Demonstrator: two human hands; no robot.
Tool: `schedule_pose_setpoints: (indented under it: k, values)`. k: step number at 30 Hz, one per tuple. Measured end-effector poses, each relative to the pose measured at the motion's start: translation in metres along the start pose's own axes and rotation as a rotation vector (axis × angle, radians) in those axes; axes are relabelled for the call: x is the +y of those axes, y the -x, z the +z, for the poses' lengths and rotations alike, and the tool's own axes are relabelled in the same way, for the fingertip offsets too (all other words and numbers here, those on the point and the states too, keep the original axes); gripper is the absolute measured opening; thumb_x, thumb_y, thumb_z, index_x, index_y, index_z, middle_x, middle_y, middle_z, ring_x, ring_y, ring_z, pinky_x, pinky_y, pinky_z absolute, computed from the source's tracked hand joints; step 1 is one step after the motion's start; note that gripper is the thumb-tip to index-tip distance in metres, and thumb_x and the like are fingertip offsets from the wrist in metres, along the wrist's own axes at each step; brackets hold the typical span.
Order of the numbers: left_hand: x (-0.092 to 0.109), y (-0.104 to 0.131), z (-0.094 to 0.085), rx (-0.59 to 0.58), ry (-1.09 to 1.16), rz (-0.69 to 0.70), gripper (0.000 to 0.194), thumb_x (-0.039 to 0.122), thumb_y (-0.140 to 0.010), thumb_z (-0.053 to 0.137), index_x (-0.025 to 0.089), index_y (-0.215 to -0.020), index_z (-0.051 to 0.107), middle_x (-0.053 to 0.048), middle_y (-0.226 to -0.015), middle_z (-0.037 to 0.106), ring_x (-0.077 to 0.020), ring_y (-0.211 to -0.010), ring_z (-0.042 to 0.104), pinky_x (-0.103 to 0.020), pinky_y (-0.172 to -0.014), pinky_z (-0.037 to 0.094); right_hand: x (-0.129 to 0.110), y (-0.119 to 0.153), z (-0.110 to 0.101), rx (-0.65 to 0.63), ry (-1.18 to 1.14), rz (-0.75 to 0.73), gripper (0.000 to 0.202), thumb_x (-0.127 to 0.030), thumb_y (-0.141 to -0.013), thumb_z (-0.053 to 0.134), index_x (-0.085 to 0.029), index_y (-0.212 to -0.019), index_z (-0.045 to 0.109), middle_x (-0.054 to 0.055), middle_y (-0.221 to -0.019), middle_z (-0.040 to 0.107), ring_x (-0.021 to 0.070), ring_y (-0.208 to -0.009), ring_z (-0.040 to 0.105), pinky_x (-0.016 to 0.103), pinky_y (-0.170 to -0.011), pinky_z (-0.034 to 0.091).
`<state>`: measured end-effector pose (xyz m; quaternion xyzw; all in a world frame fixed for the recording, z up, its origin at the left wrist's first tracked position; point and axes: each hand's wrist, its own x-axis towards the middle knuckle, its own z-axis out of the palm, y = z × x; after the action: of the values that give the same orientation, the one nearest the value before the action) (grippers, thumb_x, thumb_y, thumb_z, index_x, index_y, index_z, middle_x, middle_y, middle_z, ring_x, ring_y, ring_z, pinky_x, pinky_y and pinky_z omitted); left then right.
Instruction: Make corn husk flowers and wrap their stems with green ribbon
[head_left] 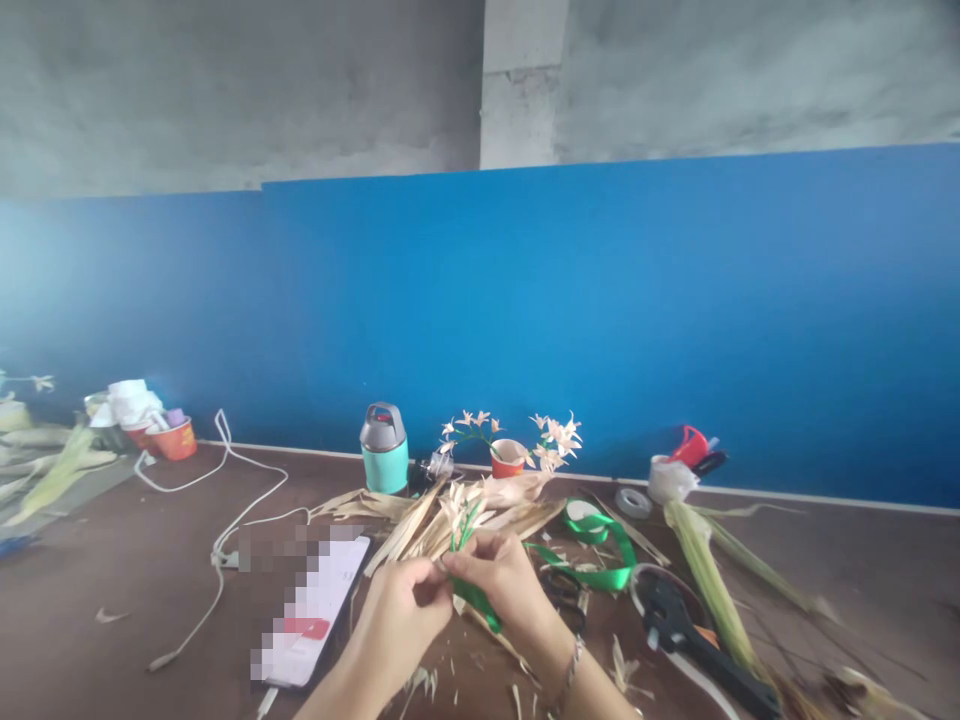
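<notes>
Pale corn-husk flowers (463, 503) on green stems rise from between my two hands, over the middle of the table. My left hand (411, 602) is closed, its thumb and fingers pinched at the base of the stems. Beside it and touching it, my right hand (504, 585) pinches the same spot with thumb and forefinger. A piece of green ribbon (480, 606) hangs below the right fingers. A coil of green ribbon (616, 575) lies to the right, with black-handled scissors (566, 592) partly hidden by my right wrist. Dried corn husks (420, 530) spread behind my hands.
A phone (322, 620) with a cable lies left. Behind stand a teal bottle (385, 462) and a paper cup (508, 460) amid finished flowers (556, 440). Rightward are a tape roll (634, 502), a black glue gun (686, 640) and green husks (709, 570). A blue partition (600, 300) closes the back.
</notes>
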<state>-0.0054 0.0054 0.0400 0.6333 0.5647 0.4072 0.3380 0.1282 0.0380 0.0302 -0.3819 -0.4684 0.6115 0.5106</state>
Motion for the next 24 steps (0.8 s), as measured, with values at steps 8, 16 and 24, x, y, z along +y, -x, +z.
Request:
schedule_pose_setpoints:
  k: [8, 16, 24]
  values:
    - [0.0, -0.001, 0.002, 0.018, 0.263, -0.154, 0.024, 0.03, -0.071, 0.057, 0.017, -0.051, 0.058, 0.003, -0.038, 0.05, -0.0114, -0.038, 0.045, -0.022, -0.044, 0.033, -0.022, 0.005, -0.002, -0.062, 0.2, -0.017, 0.027, -0.038, -0.059, 0.078, -0.015, -0.062, 0.063, -0.002, -0.057, 0.056, 0.0111, -0.055, 0.047, 0.024, -0.054, 0.036]
    - [0.0, 0.001, 0.005, 0.106, 0.516, -0.114, 0.024, 0.033, -0.07, 0.064, 0.015, -0.055, 0.063, 0.003, -0.041, 0.052, -0.0097, -0.041, 0.045, -0.022, -0.048, 0.034, -0.017, 0.004, -0.005, -0.115, 0.074, 0.05, 0.034, -0.041, -0.058, 0.078, -0.014, -0.053, 0.058, -0.005, -0.047, 0.048, 0.0074, -0.047, 0.036, 0.023, -0.049, 0.026]
    - [-0.002, -0.002, 0.001, 0.075, 0.617, -0.164, 0.026, 0.034, -0.068, 0.067, 0.014, -0.052, 0.061, 0.002, -0.044, 0.054, -0.0079, -0.04, 0.044, -0.022, -0.046, 0.032, -0.007, 0.002, -0.009, -0.222, -0.167, 0.18, 0.03, -0.034, -0.058, 0.082, -0.013, -0.058, 0.06, -0.002, -0.052, 0.056, 0.0066, -0.047, 0.042, 0.021, -0.049, 0.029]
